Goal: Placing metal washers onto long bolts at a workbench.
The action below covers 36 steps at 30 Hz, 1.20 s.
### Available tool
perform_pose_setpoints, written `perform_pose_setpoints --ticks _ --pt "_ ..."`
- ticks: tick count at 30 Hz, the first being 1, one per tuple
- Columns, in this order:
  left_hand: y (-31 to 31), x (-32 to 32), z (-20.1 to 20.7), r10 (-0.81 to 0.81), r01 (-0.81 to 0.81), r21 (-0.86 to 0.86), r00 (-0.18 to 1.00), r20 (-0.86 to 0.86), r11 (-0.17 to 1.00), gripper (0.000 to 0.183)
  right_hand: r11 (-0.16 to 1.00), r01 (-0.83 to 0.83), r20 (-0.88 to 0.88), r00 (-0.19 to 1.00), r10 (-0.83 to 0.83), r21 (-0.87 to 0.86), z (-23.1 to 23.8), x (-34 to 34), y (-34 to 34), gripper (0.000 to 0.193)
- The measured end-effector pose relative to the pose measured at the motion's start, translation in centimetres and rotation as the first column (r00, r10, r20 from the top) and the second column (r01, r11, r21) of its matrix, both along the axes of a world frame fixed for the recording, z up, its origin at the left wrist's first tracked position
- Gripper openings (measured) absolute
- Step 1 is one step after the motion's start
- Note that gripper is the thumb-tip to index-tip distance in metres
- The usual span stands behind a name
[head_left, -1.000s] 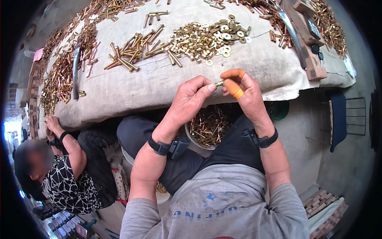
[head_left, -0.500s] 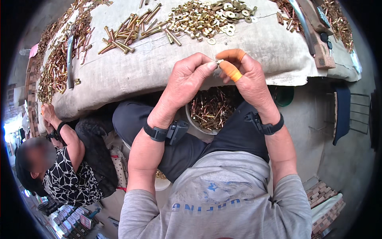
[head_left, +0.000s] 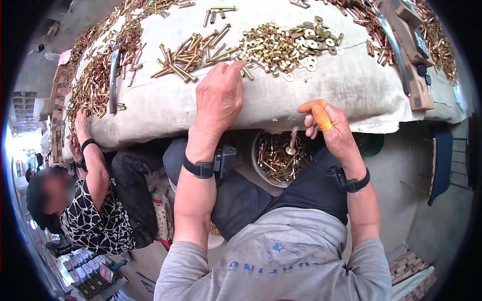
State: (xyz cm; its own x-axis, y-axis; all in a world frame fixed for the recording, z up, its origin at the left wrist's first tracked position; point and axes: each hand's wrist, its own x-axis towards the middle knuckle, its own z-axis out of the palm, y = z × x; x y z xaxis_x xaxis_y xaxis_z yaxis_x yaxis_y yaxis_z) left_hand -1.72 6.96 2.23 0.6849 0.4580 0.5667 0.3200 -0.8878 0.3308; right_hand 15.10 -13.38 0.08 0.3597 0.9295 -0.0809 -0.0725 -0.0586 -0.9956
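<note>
My left hand is over the cloth-covered table, at the near edge of a pile of brass-coloured bolts. Its back faces up and hides most of the fingers, so what they hold does not show. My right hand, orange finger covers on thumb and forefinger, hovers past the table edge with fingers loosely curled and nothing visible in them. Just below its fingertips a blurred bolt with a round washer is in the air, apart from the hand. Beneath is a white bucket of bolts.
Sleeves and nuts and flat washers lie heaped on the table. A metal bar and a wooden block are at right. At left, a co-worker reaches into another bolt heap.
My hands, together at a small piece before, have parted. The left went forward to the bolts; the right moved lower right. A bolt with a washer now drops over the bucket.
</note>
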Motion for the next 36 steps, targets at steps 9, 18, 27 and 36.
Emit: perform_pose_setpoints --ticks 9,18,27,36 --pt "2.5 0.9 0.9 0.098 -0.046 0.154 0.932 -0.349 0.987 0.01 0.997 0.074 -0.047 0.996 -0.074 0.004 -0.5 -0.2 0.4 0.029" --pt "0.2 0.0 0.8 -0.048 0.027 -0.106 0.979 -0.196 0.994 0.01 0.99 0.14 0.06 0.988 -0.14 -0.004 0.6 -1.2 2.1 0.019" --pt "-4.2 1.2 0.1 -0.264 0.337 -0.71 0.94 0.217 0.618 0.02 0.98 0.096 0.323 0.934 -0.15 0.176 0.8 -2.6 3.4 0.024" --pt "-5.6 1.8 -0.3 -0.217 0.338 -0.753 0.941 0.26 0.565 0.022 0.953 0.222 0.232 0.935 -0.269 0.208 1.1 -1.1 3.2 0.02"
